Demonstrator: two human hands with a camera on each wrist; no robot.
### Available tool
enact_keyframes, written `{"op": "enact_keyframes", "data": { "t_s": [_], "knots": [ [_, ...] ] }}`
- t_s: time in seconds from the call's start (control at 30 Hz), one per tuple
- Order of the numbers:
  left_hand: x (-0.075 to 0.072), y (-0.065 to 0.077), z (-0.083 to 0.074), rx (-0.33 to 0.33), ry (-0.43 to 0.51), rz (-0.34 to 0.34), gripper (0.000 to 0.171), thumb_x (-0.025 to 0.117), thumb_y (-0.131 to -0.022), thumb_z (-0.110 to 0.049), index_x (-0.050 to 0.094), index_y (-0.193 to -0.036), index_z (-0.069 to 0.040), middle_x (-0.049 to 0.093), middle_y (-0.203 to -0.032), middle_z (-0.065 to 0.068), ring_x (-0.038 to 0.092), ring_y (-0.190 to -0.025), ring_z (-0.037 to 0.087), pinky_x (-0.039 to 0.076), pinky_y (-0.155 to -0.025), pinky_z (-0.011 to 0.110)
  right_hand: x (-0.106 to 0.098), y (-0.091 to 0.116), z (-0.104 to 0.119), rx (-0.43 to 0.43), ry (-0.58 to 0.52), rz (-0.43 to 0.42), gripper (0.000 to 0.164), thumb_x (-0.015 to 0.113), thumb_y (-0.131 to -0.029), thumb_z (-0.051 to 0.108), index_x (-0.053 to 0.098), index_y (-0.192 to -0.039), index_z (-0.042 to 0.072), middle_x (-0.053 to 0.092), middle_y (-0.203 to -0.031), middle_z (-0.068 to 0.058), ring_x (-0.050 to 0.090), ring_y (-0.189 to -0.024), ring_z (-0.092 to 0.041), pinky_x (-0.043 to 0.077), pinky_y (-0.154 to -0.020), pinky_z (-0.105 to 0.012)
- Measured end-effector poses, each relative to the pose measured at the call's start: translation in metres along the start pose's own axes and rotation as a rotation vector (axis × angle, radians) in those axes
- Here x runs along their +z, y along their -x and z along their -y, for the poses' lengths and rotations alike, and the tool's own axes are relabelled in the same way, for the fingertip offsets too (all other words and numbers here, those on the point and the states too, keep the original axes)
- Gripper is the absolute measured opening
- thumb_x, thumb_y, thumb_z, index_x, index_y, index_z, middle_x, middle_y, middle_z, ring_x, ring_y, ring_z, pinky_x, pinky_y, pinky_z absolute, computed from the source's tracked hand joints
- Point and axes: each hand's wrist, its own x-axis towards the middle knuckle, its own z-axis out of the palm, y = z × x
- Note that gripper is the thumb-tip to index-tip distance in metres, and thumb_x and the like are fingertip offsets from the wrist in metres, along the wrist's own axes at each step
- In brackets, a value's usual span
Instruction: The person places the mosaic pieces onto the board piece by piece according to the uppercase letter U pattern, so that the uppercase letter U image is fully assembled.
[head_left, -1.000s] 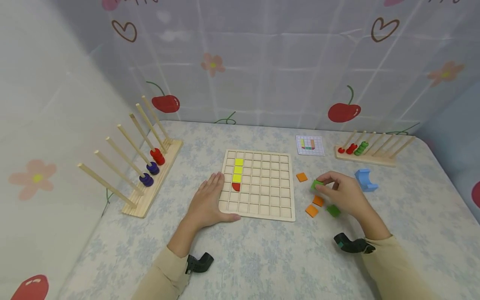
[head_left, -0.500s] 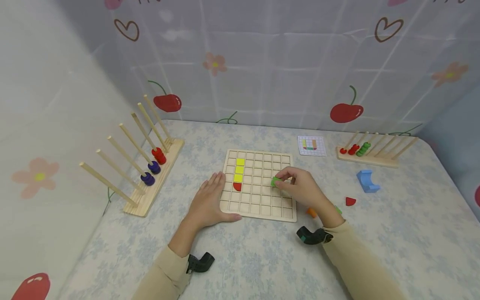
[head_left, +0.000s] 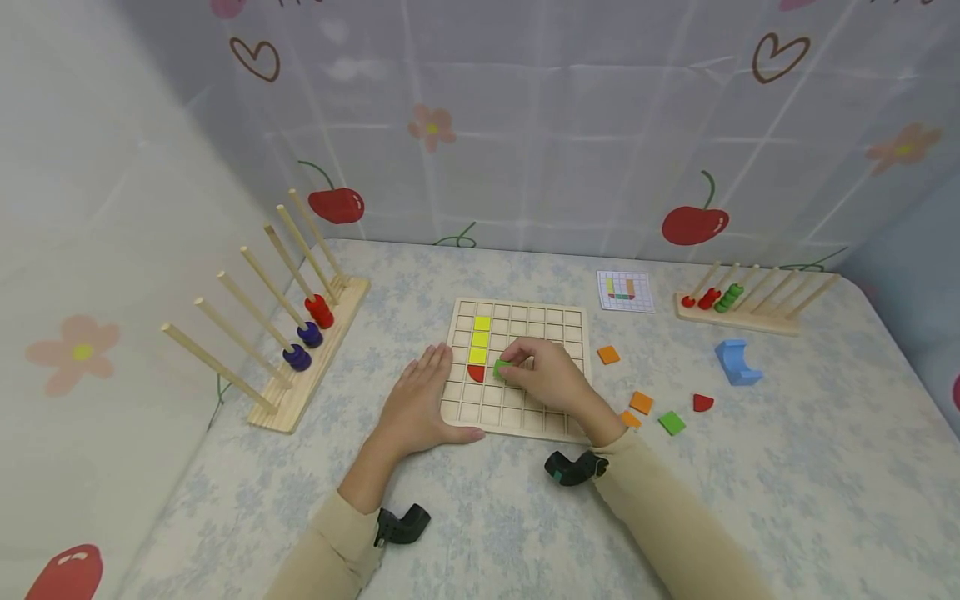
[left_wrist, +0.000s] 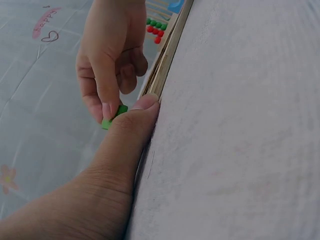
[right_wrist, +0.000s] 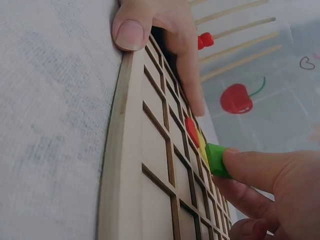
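Between thumb and fingers, my right hand [head_left: 551, 375] pinches a green square tile [right_wrist: 217, 160] over the wooden grid board [head_left: 551, 313]. In the head view the tile is just right of a red quarter-round tile [head_left: 476, 374], which sits in a cell below a column of yellow square tiles [head_left: 480, 340]. My left hand [head_left: 420, 404] rests along the board's left edge, fingers straight, thumb at the near corner. The left wrist view shows its thumb [left_wrist: 125, 135] against the board's side, partly covering the green tile.
Right of the board lie several orange tiles [head_left: 608, 355], a green tile [head_left: 672, 423] and a red quarter-round tile [head_left: 702, 403]. Behind them are a pattern card [head_left: 626, 292], a blue curved block [head_left: 738, 363] and a small bead rack [head_left: 738, 315]. A tall peg rack [head_left: 315, 367] stands left.
My right hand has carried the green tile left from the loose tiles to over the board, near the red tile. My left hand has stayed on the board's edge.
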Motion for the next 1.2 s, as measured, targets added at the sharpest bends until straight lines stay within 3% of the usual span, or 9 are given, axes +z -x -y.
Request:
{"op": "enact_keyframes", "data": {
  "t_s": [0.2, 0.57, 0.97, 1.2],
  "knots": [
    [0.000, 0.000, -0.001, 0.007, 0.002, -0.008, 0.139, 0.069, -0.062, -0.084, 0.008, -0.160, -0.008, 0.009, -0.168, 0.006, 0.004, -0.156, 0.019, 0.012, -0.127, 0.045, 0.008, -0.002, 0.005, 0.019, 0.046, -0.005, 0.006, 0.073, -0.091, 0.027, 0.071, -0.095, 0.023, 0.070, -0.091, 0.007, 0.062, -0.082, -0.011, 0.050, -0.075, -0.030],
    [-0.001, 0.000, -0.002, 0.012, 0.003, -0.012, 0.139, 0.070, -0.062, -0.084, 0.008, -0.160, -0.007, 0.009, -0.168, 0.006, 0.004, -0.156, 0.020, 0.011, -0.127, 0.046, 0.013, -0.005, 0.004, 0.003, 0.111, -0.006, 0.006, 0.074, -0.091, 0.026, 0.073, -0.094, 0.021, 0.067, -0.089, 0.006, 0.059, -0.079, -0.012, 0.049, -0.072, -0.029],
    [-0.002, 0.001, -0.002, 0.015, 0.018, -0.016, 0.139, 0.070, -0.062, -0.084, 0.010, -0.160, -0.006, 0.010, -0.168, 0.008, 0.006, -0.156, 0.021, 0.012, -0.127, 0.046, 0.015, -0.006, 0.003, -0.016, 0.155, -0.002, 0.013, 0.074, -0.090, 0.026, 0.076, -0.100, 0.018, 0.067, -0.098, 0.005, 0.062, -0.092, -0.013, 0.054, -0.084, -0.033],
    [0.000, 0.000, -0.001, 0.015, 0.018, -0.017, 0.139, 0.070, -0.062, -0.084, 0.009, -0.160, -0.006, 0.011, -0.168, 0.008, 0.005, -0.156, 0.021, 0.012, -0.127, 0.046, 0.014, -0.005, 0.003, -0.031, 0.207, 0.006, 0.015, 0.075, -0.090, 0.025, 0.077, -0.102, 0.017, 0.066, -0.099, 0.004, 0.061, -0.090, -0.012, 0.053, -0.080, -0.030]
  ]
}}
